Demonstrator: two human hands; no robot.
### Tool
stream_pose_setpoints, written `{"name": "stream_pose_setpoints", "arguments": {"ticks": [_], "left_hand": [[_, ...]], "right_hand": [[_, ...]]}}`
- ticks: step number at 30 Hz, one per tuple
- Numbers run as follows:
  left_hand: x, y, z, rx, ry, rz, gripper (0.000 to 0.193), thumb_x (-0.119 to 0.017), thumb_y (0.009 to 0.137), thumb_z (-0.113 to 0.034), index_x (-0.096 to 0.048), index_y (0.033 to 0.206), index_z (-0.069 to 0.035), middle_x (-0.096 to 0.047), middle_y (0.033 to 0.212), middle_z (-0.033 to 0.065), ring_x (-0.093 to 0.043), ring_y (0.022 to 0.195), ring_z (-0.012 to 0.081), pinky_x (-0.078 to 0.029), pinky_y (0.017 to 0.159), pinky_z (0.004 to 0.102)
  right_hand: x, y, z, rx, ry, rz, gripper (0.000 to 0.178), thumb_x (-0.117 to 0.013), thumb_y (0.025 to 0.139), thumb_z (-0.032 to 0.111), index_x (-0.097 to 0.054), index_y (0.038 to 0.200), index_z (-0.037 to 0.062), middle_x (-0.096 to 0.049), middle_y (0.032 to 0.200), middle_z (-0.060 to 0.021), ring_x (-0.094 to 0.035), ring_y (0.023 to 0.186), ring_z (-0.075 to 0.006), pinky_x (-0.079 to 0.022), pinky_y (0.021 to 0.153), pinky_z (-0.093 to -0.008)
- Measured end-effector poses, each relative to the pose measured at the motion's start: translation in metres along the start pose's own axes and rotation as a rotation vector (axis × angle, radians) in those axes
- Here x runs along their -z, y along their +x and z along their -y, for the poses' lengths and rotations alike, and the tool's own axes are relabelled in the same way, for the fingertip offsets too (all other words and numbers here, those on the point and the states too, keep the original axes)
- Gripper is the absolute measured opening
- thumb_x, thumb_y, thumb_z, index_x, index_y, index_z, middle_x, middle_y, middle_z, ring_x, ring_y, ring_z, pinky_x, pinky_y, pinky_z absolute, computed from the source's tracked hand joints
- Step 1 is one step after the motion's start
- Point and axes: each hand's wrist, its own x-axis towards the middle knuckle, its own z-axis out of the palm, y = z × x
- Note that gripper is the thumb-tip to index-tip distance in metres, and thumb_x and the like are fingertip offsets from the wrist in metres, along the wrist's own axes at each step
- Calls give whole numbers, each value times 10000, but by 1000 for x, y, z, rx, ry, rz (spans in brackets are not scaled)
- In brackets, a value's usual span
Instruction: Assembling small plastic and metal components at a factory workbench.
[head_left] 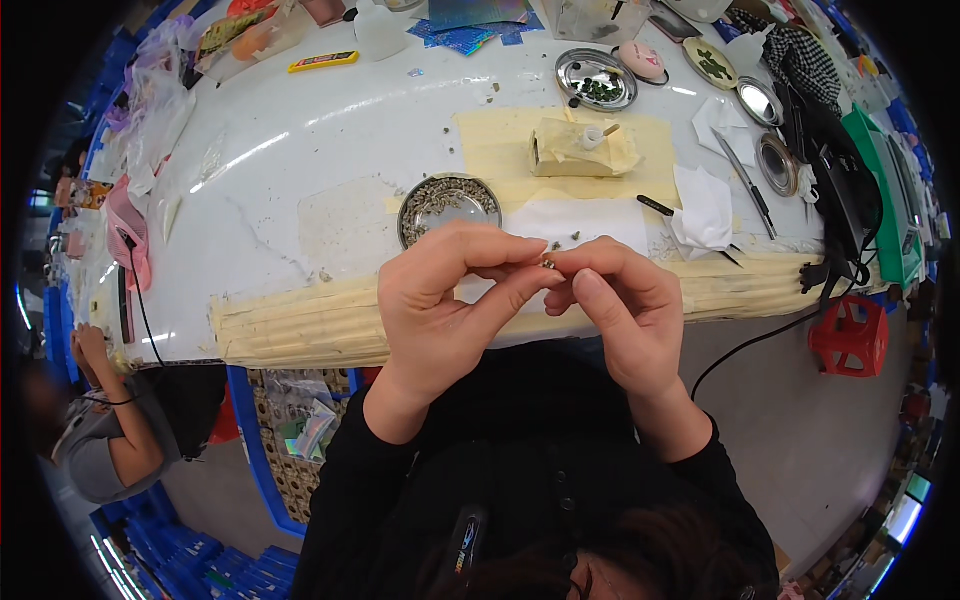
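Both hands meet above the near edge of the table, fingertips almost together. My left hand (pixel 445 295) is closed in a pinch, thumb against forefinger, on a tiny metallic piece (pixel 549 264). On the other side, my right hand (pixel 635 305) has its forefinger and thumb bent in and touches the same piece. It is too small to name. Just beyond the fingers, a few similar small pieces (pixel 575 236) lie on white paper (pixel 610 222). Behind my left hand stands a round metal dish (pixel 403 212) holding many small greyish pieces.
A tape-covered block (pixel 550 150) rests on yellowish paper (pixel 490 135). To the right are a black-handled tool (pixel 655 205), crumpled tissue (pixel 705 205) and tweezers (pixel 745 180). Farther back sits a metal tray (pixel 625 98) with dark green bits. Another person's arm (pixel 135 440) shows at left; a red stool (pixel 850 335) stands right.
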Motion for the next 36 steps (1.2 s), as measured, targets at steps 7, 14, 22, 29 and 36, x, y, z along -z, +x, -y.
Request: {"name": "stream_pose_setpoints", "arguments": {"ticks": [7, 14, 22, 29, 36], "left_hand": [[1, 4, -4, -268, 375, 52, 219, -732, 746, 92, -702, 953, 27, -694, 854, 115, -661, 745, 187, -519, 641, 264], [0, 3, -7, -286, 398, 132, 234, -740, 725, 98, -709, 946, 28, -695, 847, 121, -661, 735, 200, -520, 637, 271], [-2, 2, -3, -241, 317, 138, 227, -742, 728, 90, -713, 943, 23, -701, 834, 122, -669, 744, 200, -519, 648, 271], [0, 2, -2, -164, 241, 141, 220, -745, 742, 62, -720, 952, -1, -698, 818, 104, -668, 713, 182, -520, 631, 270], [-1, 3, -1, -161, 208, 135, 215, -737, 755, 52, -726, 959, -16, -696, 809, 94, -668, 692, 168, -524, 611, 261]], "right_hand": [[-1, 1, -1, 49, -116, -19, 171, -578, 947, 20, -647, 1086, -51, -641, 968, -87, -630, 817, -116, -521, 741, -237], [3, 3, 2, -88, -9, -59, 108, -625, 938, 62, -632, 971, -40, -642, 838, -37, -595, 751, -75, -505, 684, -221], [6, 2, 5, -155, 58, -24, 107, -618, 945, 74, -617, 963, -32, -634, 838, -31, -583, 741, -68, -493, 678, -217], [6, 2, 6, -162, 62, -22, 108, -610, 951, 85, -608, 952, -23, -622, 829, -24, -576, 738, -66, -486, 672, -217], [6, 2, 5, -164, 81, -22, 117, -610, 953, 97, -606, 956, -20, -616, 822, -25, -575, 732, -69, -486, 671, -221]]}}
